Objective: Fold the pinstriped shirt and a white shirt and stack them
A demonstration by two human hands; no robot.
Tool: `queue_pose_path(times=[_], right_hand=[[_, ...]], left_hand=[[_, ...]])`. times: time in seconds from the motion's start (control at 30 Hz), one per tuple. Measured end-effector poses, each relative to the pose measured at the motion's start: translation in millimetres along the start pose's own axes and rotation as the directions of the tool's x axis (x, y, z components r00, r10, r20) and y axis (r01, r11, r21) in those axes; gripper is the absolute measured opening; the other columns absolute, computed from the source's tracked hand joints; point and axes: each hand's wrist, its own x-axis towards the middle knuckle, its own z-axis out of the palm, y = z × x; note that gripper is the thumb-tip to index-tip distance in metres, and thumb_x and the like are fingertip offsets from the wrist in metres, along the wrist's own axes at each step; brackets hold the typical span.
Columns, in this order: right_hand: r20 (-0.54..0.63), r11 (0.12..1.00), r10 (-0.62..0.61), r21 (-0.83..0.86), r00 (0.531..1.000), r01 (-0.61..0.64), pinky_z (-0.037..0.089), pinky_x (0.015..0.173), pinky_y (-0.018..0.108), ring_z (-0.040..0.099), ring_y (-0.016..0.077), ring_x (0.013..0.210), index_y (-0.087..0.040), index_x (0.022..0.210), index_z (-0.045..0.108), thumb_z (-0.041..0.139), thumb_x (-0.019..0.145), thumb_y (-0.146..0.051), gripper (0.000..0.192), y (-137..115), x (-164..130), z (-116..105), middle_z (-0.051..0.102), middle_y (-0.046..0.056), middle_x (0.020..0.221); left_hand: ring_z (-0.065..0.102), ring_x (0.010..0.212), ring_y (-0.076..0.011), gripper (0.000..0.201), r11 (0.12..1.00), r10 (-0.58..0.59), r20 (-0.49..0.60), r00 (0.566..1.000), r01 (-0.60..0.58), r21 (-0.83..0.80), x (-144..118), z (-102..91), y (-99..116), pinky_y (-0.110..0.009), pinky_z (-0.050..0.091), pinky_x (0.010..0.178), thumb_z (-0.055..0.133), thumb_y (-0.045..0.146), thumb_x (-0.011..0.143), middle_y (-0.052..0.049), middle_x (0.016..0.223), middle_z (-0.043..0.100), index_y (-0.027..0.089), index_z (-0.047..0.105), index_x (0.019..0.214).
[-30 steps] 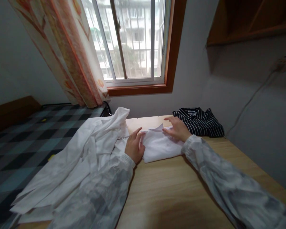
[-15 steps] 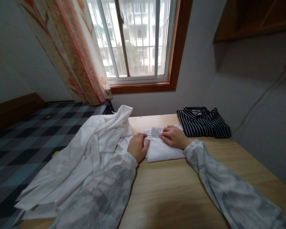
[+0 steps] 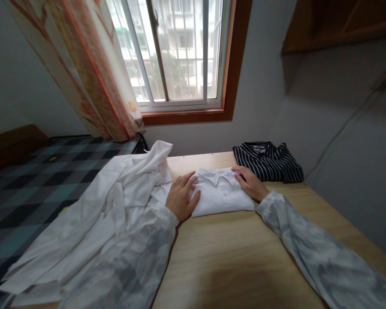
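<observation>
The small white collared shirt [image 3: 220, 192] lies folded on the wooden counter [image 3: 231, 257]; left hand [image 3: 181, 196] and right hand [image 3: 250, 183] press its sides, fingers flat and apart; the loose white garment [image 3: 116, 201] at left remains unfolded.

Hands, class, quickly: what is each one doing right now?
Left hand: open, flat on the left edge of the folded white shirt, holding nothing.
Right hand: open, resting on the shirt's right edge, holding nothing.
</observation>
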Motion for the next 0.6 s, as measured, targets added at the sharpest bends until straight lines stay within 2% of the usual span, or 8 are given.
queue_pose_path(times=[0.07, 0.13, 0.2, 0.27, 0.37, 0.47, 0.53, 0.6], right_hand=[[0.002, 1.0, -0.009, -0.011, 1.0, 0.01, 0.05, 0.12, 0.057, 0.067, 0.0339, 0.132, -0.025, 0.131, 0.071, 0.058, 0.109, -0.039, 0.029, -0.2, -1.2, -0.9, 0.074, 0.014, 0.136], [-0.028, 0.999, 0.01, -0.039, 1.0, -0.012, 0.051, 0.118, 0.056, 0.068, 0.0348, 0.129, -0.025, 0.126, 0.073, 0.066, 0.104, -0.04, 0.028, -2.3, -0.6, -1.7, 0.075, 0.014, 0.133], [-0.065, 0.996, 0.059, -0.055, 0.996, -0.063, 0.053, 0.113, 0.055, 0.069, 0.035, 0.122, -0.023, 0.123, 0.073, 0.069, 0.102, -0.042, 0.029, -4.9, -0.1, -3.1, 0.075, 0.014, 0.127], [-0.082, 0.991, 0.125, -0.046, 0.989, -0.129, 0.056, 0.108, 0.053, 0.071, 0.0336, 0.114, -0.022, 0.123, 0.072, 0.066, 0.103, -0.043, 0.029, -7.6, -1.5, -5.6, 0.076, 0.014, 0.122], [-0.056, 0.977, 0.215, 0.013, 0.975, -0.215, 0.058, 0.1, 0.047, 0.074, 0.0302, 0.106, -0.022, 0.126, 0.071, 0.055, 0.108, -0.041, 0.03, -12.7, -9.2, -12.0, 0.079, 0.012, 0.116], [0.01, 0.96, 0.25, 0.127, 0.968, -0.25, 0.06, 0.088, 0.04, 0.076, 0.0257, 0.094, -0.022, 0.13, 0.068, 0.051, 0.11, -0.036, 0.03, -21.6, -20.8, -19.8, 0.081, 0.008, 0.105], [0.062, 0.959, 0.208, 0.182, 0.976, -0.216, 0.06, 0.083, 0.038, 0.075, 0.0242, 0.087, -0.023, 0.127, 0.067, 0.054, 0.108, -0.032, 0.026, -29.9, -27.6, -24.1, 0.08, 0.005, 0.097], [0.082, 0.981, 0.113, 0.146, 0.99, -0.125, 0.06, 0.089, 0.042, 0.075, 0.0258, 0.09, -0.023, 0.117, 0.07, 0.061, 0.103, -0.028, 0.018, -39.5, -31.7, -26.8, 0.08, 0.006, 0.097]], left_hand=[[0.055, 0.153, -0.0325, 0.048, 0.991, 0.124, 0.087, 0.988, -0.119, -0.065, 1.2, -4.0, 3.9, -0.057, 0.039, 0.133, 0.063, 0.038, 0.105, -0.012, 0.167, 0.058, 0.026, 0.061, 0.151], [0.057, 0.153, -0.0327, 0.051, 0.975, 0.208, 0.195, 0.959, -0.188, -0.114, 1.5, -5.8, 6.8, -0.058, 0.038, 0.133, 0.066, 0.044, 0.104, -0.011, 0.164, 0.062, 0.027, 0.063, 0.152], [0.06, 0.15, -0.035, 0.058, 0.972, 0.226, 0.265, 0.937, -0.199, -0.125, 1.0, -5.8, 8.7, -0.06, 0.038, 0.133, 0.071, 0.054, 0.1, -0.012, 0.16, 0.067, 0.026, 0.066, 0.15], [0.061, 0.148, -0.0365, 0.063, 0.979, 0.197, 0.276, 0.941, -0.176, -0.1, 0.5, -5.0, 9.7, -0.061, 0.036, 0.134, 0.077, 0.059, 0.094, -0.012, 0.158, 0.068, 0.027, 0.068, 0.148], [0.059, 0.151, -0.0348, 0.052, 0.992, 0.126, 0.214, 0.969, -0.122, -0.031, 0.7, -3.9, 8.4, -0.059, 0.035, 0.135, 0.076, 0.047, 0.095, -0.011, 0.161, 0.065, 0.028, 0.069, 0.144], [0.057, 0.151, -0.0338, 0.041, 0.998, 0.006, 0.075, 0.997, -0.01, 0.058, 2.2, -3.1, 2.8, -0.06, 0.038, 0.133, 0.066, 0.025, 0.098, -0.01, 0.162, 0.063, 0.028, 0.068, 0.139], [0.059, 0.146, -0.0344, 0.039, 0.992, -0.085, -0.032, 0.996, 0.087, 0.086, 2.9, -3.1, -0.3, -0.058, 0.045, 0.127, 0.062, 0.017, 0.097, -0.012, 0.158, 0.064, 0.026, 0.068, 0.134], [0.065, 0.134, -0.0337, 0.032, 0.987, -0.134, -0.092, 0.987, 0.141, 0.074, 2.7, -3.9, 0.7, -0.054, 0.052, 0.119, 0.061, 0.018, 0.097, -0.014, 0.146, 0.069, 0.025, 0.068, 0.128]])
